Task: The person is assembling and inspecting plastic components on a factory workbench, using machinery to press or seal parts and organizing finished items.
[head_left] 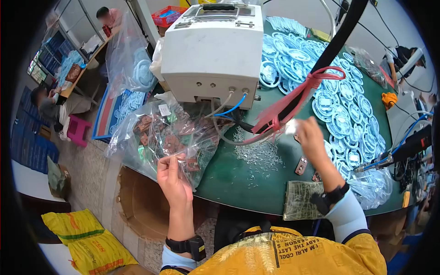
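My left hand (pixel 175 181) pinches the near edge of a clear plastic bag (pixel 208 158). Inside the bag lie several small reddish-brown parts (pixel 172 143) and a few green ones. Across the green table, my right hand (pixel 311 141) is raised with bent fingers beside a pink ribbon (pixel 288 103) tied around a black hose. A blurred whitish patch shows at its fingertips, and whatever the fingers hold cannot be made out. Just below that hand, a small brown block with metal dots (pixel 301 166) rests on the table. Small clear pieces (pixel 259 153) are scattered between my hands.
A white machine box (pixel 211 57) with hoses stands at the back. Light-blue plastic rings (pixel 339 117) are heaped on the right, near a wrapped square pad (pixel 300 200). Below left is an open cardboard box (pixel 137 201). Other people sit or bend farther off.
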Motion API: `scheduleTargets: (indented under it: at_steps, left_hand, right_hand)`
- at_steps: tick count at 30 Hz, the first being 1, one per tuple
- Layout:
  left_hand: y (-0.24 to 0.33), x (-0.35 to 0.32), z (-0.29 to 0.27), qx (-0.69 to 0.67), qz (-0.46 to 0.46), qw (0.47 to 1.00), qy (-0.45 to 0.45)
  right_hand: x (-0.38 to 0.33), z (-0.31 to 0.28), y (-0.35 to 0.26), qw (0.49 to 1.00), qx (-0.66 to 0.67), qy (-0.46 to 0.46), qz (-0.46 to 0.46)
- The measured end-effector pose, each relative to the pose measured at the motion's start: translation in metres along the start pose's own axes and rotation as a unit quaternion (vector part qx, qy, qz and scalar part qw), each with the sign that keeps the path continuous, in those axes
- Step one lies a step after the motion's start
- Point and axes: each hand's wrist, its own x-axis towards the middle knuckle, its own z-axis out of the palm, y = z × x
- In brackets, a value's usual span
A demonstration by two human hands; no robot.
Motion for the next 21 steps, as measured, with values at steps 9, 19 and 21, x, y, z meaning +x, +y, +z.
scheduleTargets:
  at_steps: [9, 19, 21]
  left_hand:
    - [0.010, 0.008, 0.009, -0.001, 0.019, 1.000, 0.015]
    - [0.015, 0.009, 0.009, -0.003, 0.019, 1.000, 0.001]
    - [0.017, 0.010, 0.009, -0.007, 0.019, 1.000, 0.000]
  right_hand:
    - [-0.064, 0.084, -0.126, 0.906, -0.042, -0.087, -0.412]
    - [0.004, 0.142, -0.138, 0.885, -0.144, -0.067, -0.437]
    - [0.021, 0.149, -0.138, 0.886, -0.121, -0.036, -0.446]
